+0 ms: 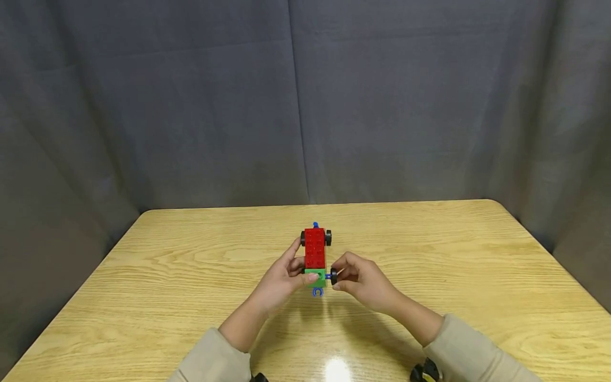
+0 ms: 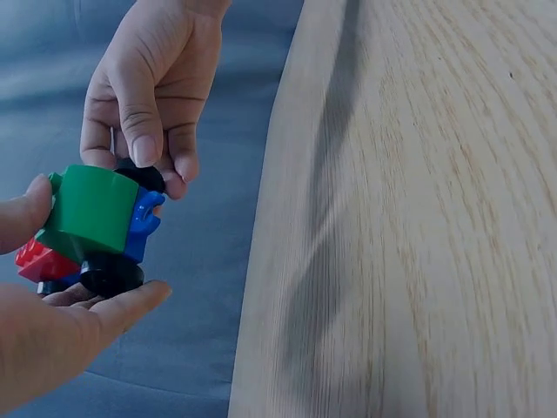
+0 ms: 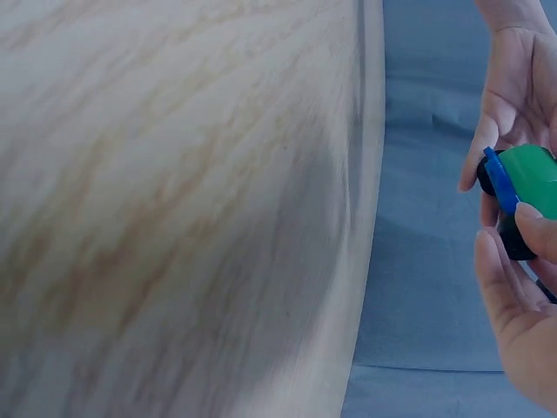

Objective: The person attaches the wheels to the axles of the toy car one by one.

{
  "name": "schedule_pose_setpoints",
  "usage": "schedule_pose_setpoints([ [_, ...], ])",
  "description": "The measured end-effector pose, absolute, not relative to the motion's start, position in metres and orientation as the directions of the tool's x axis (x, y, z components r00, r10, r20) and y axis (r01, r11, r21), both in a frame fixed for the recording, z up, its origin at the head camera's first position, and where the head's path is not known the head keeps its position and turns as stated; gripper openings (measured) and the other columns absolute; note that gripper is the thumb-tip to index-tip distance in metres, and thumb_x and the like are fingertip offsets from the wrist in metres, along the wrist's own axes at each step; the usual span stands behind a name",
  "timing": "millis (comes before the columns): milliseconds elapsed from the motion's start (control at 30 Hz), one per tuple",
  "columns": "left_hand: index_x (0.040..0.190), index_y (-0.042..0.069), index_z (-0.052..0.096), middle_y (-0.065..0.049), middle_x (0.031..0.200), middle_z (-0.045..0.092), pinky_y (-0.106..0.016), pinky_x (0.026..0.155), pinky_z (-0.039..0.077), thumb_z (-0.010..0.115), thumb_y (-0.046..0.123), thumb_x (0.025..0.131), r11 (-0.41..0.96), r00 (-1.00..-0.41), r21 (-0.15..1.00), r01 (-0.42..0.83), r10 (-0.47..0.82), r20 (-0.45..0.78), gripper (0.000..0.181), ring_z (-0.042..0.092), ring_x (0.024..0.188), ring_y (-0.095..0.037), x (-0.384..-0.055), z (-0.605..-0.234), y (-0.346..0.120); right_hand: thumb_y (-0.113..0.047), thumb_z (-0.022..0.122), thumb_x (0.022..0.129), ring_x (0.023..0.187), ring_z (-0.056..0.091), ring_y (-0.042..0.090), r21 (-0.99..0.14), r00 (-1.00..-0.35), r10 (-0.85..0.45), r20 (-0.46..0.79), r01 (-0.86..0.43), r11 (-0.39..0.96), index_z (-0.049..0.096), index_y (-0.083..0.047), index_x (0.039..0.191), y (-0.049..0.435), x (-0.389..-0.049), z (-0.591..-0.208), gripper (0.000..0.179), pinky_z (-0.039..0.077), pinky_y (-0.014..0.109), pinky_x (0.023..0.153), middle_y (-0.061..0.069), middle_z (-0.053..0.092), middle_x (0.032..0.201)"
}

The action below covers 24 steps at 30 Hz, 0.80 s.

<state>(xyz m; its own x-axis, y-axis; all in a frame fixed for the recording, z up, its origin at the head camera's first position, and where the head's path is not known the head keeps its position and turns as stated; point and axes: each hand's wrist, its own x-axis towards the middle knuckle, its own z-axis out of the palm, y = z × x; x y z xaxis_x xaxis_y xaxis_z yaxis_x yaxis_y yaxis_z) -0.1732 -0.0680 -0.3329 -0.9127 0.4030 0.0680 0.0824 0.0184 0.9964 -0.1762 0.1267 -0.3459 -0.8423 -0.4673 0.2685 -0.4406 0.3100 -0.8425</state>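
Observation:
A toy block car is held above the table, with a long red studded brick [image 1: 314, 248] toward its far end and a green block [image 2: 91, 209] at the near end. My left hand [image 1: 278, 284] grips the car from the left, its thumb lying over the green block. At the near right corner, my right hand [image 1: 364, 281] pinches a black wheel [image 1: 334, 276], and a bit of blue shows between wheel and body. A blue C-shaped coupling [image 1: 317, 292] sticks out at the near end. In the left wrist view another black wheel [image 2: 111, 275] rests above the left fingers.
The wooden table [image 1: 191, 297] extends beneath both hands, with its far edge against a grey curtain [image 1: 215, 116]. Dark curtain also hangs along both sides. Black objects [image 1: 425, 370] show beside the sleeves at the bottom edge.

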Motion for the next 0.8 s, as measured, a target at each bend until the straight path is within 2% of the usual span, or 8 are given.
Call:
schedule_pose_setpoints([
  [200,0.139,0.008,0.006,-0.019,0.117,0.049,-0.036,0.089,0.036,0.058,0.006,0.081,0.004,-0.923,0.997,0.075,0.379,0.068,0.078,0.048,0.105,-0.027,-0.169,-0.333,-0.065,0.004,0.060,0.076,0.075,0.058,0.018,-0.826,-0.845,-0.441,0.302,-0.463,0.322,0.053,0.007,0.095,0.126,-0.173,-0.345,0.021,0.047,0.023,0.064,0.011,0.058,0.087],
  [433,0.139,0.008,0.009,-0.018,0.112,0.053,-0.030,0.082,0.042,0.061,0.005,0.079,0.048,-0.929,0.990,0.134,0.352,0.109,0.079,0.052,0.099,-0.023,-0.163,-0.330,-0.067,0.006,0.063,0.073,0.071,0.060,0.016,-0.772,-0.826,-0.416,0.380,-0.531,0.349,0.057,0.008,0.090,0.120,-0.168,-0.342,0.019,0.048,0.021,0.061,0.012,0.061,0.082],
  [633,0.139,0.008,0.010,-0.016,0.110,0.054,-0.028,0.074,0.045,0.062,0.008,0.079,0.095,-0.928,0.983,0.160,0.353,0.117,0.080,0.054,0.092,-0.021,-0.162,-0.330,-0.065,0.009,0.063,0.072,0.069,0.060,0.014,-0.738,-0.828,-0.399,0.394,-0.544,0.399,0.058,0.009,0.088,0.118,-0.167,-0.344,0.017,0.048,0.020,0.060,0.013,0.062,0.079],
  [800,0.139,0.007,0.009,-0.016,0.110,0.054,-0.029,0.078,0.044,0.062,0.010,0.079,0.093,-0.929,0.984,0.154,0.354,0.112,0.080,0.054,0.094,-0.022,-0.161,-0.333,-0.063,0.010,0.062,0.072,0.072,0.061,0.016,-0.727,-0.831,-0.384,0.402,-0.544,0.418,0.058,0.010,0.091,0.120,-0.165,-0.347,0.019,0.047,0.019,0.060,0.014,0.063,0.081],
])
